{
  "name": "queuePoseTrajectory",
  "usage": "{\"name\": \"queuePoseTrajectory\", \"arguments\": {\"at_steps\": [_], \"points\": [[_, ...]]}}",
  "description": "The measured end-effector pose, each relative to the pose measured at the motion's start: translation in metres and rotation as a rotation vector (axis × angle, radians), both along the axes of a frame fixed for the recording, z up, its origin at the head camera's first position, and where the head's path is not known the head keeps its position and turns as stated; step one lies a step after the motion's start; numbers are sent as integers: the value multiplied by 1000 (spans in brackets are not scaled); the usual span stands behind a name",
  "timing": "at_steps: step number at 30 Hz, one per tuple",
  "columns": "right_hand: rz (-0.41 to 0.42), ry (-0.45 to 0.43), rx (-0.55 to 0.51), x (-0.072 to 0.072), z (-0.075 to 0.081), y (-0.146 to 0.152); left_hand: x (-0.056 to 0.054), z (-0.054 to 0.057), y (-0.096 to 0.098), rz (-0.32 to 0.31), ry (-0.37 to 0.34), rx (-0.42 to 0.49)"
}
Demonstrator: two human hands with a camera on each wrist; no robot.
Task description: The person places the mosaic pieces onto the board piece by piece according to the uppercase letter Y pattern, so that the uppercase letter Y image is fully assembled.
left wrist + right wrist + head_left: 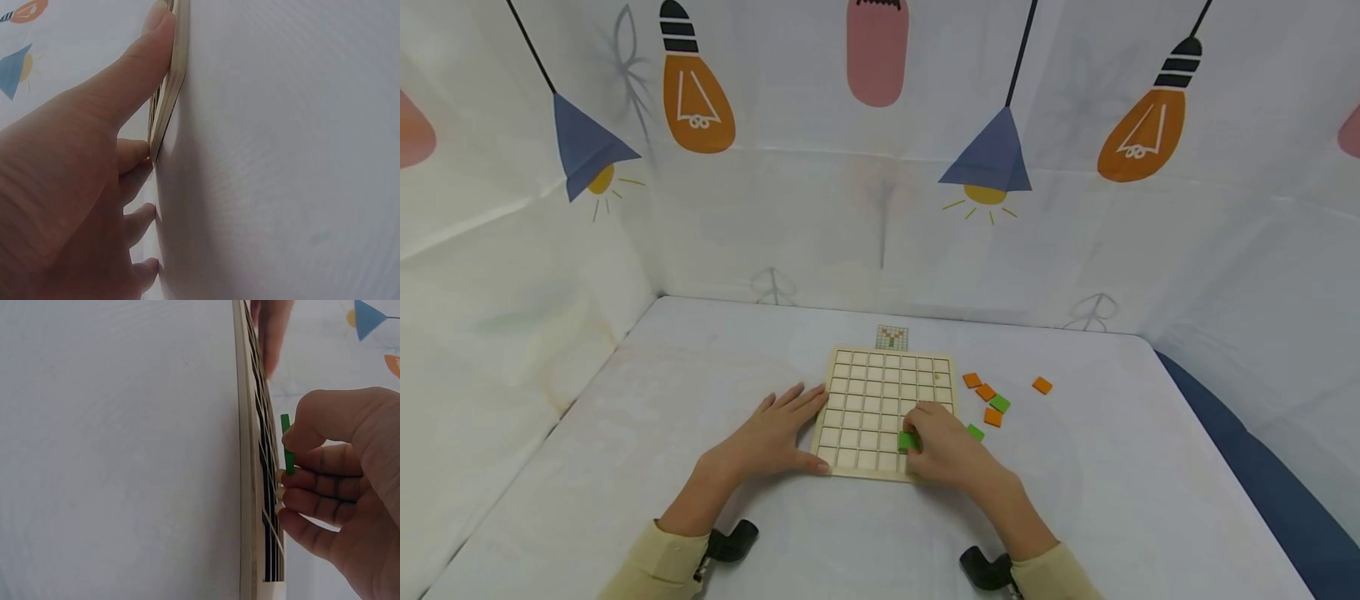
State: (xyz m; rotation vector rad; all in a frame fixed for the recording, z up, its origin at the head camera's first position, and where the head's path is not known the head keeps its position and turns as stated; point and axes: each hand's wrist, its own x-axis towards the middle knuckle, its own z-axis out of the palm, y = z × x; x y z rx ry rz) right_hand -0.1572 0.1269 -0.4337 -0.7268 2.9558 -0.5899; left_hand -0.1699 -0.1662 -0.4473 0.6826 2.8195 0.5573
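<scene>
A pale wooden grid board [859,408] lies on the white table. My left hand [772,435] rests at its left side with fingers spread, thumb and fingertips against the edge; the left wrist view shows the thumb [140,69] along the board's rim. My right hand [951,446] pinches a green square tile [907,441] between thumb and fingers, close over the board's lower right cells. In the right wrist view the green tile [287,444] stands on edge between the fingers, above the board's surface [270,487].
To the right of the board lie several orange tiles [992,417] and green tiles [999,403], with one orange tile [1042,385] farther off. A small pattern card [892,337] sits behind the board. White patterned cloth [880,208] hangs around the table.
</scene>
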Motion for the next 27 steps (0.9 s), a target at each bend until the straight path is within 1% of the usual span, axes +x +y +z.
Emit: {"name": "queuePoseTrajectory", "arguments": {"at_steps": [14,27], "points": [[11,4,-4,2,2,-10,-2,-2,0,4,-1,-8],[37,76,37,2,-2,-15,-2,-2,0,8,-5,-2]]}}
